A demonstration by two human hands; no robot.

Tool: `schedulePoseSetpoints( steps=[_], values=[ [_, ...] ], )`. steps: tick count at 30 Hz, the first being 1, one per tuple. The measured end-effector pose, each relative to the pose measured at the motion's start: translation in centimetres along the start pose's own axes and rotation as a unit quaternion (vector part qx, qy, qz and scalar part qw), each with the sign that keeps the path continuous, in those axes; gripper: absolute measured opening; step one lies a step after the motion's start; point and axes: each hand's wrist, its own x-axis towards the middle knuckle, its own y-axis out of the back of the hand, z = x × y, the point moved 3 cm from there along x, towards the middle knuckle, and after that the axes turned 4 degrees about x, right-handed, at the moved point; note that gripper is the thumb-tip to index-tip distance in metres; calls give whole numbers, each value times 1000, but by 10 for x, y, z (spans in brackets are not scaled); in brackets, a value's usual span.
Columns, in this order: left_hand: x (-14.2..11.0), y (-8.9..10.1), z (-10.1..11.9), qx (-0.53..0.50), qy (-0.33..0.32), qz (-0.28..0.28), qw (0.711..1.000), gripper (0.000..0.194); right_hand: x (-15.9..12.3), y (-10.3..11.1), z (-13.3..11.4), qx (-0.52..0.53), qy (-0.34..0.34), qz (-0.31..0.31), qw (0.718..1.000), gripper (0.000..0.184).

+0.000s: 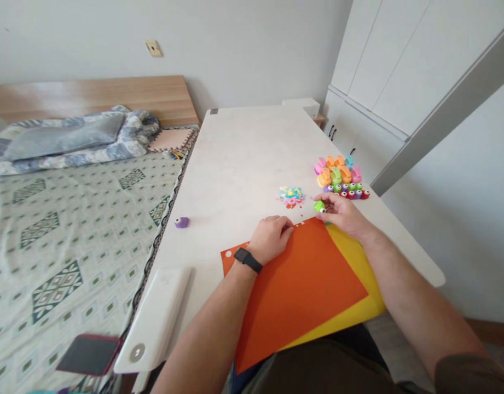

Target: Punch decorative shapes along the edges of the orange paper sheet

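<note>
A small green craft punch (319,206) with a round white eye-like spot is pinched in the fingers of my right hand (341,212), at the far corner of a sheet of orange paper (309,290). My left hand (271,238), with a black watch at its wrist, rests on the sheet's far edge, fingers curled and pressed together on it. Small cut-outs show along that edge, and a round hole near the left corner. Yellow paper (369,273) lies beneath the orange sheet. Beyond my hands is a pile of tiny coloured paper bits (291,195).
Rows of colourful craft punches (342,176) stand at the right of the white table (243,148). A single purple punch (181,222) sits at the left. Near the left edge lies a long white device (155,320). A bed (91,219) adjoins the table, with a dark tablet-like object (88,354) on it.
</note>
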Motion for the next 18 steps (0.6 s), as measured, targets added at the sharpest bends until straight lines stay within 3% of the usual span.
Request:
schedulePoseSetpoints(
  steps=[8,14,18],
  values=[
    [0,-2,1,3,-7,0,1000,14,0,-12,-3,-160,33,-47,985,50],
    [0,-4,-1,6,-11,3,1000,14,-5,-15,-12,-179,40,-89,979,48],
    [0,-4,-1,5,-11,6,1000,13,-5,-16,-14,-171,57,-81,980,46]
  ],
)
